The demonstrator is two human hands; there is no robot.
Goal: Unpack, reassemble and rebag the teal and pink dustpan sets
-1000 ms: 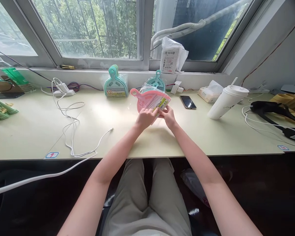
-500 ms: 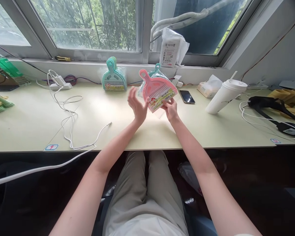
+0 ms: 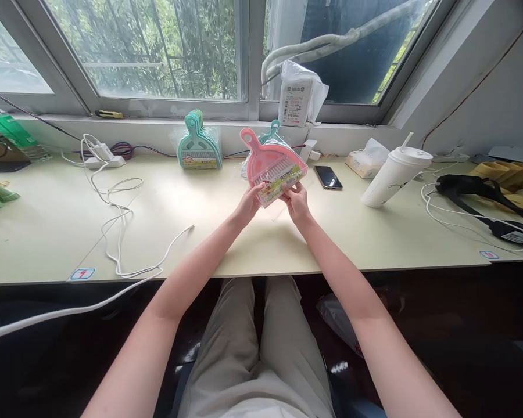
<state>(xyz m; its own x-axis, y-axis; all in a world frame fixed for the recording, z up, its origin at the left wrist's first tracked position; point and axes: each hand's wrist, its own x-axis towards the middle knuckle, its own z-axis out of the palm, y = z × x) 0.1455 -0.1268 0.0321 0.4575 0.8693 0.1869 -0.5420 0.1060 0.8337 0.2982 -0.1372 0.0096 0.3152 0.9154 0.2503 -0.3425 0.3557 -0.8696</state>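
Observation:
A pink dustpan and brush set (image 3: 271, 159) in clear wrapping is held tilted above the table, its labelled lower edge towards me. My left hand (image 3: 248, 204) grips its lower left corner, thumb over the label. At the lower right edge, my right hand (image 3: 296, 202) pinches the wrapping and the set. Behind the pink set, a green dustpan set (image 3: 273, 129) in clear film is mostly hidden. To the left, several green dustpan sets (image 3: 198, 145) stand upright in a stack against the wall below the window.
Right of my hands lie a phone (image 3: 328, 177), a tissue pack (image 3: 366, 159) and a white cup with a straw (image 3: 394, 177). A white cable (image 3: 122, 232) winds across the table's left side. Black straps (image 3: 475, 188) lie far right. A bagged box (image 3: 297, 96) stands on the sill.
My left hand was open and apart from the pink set; now it has closed on the lower left corner. The view has tilted slightly, and the set remains in my right hand.

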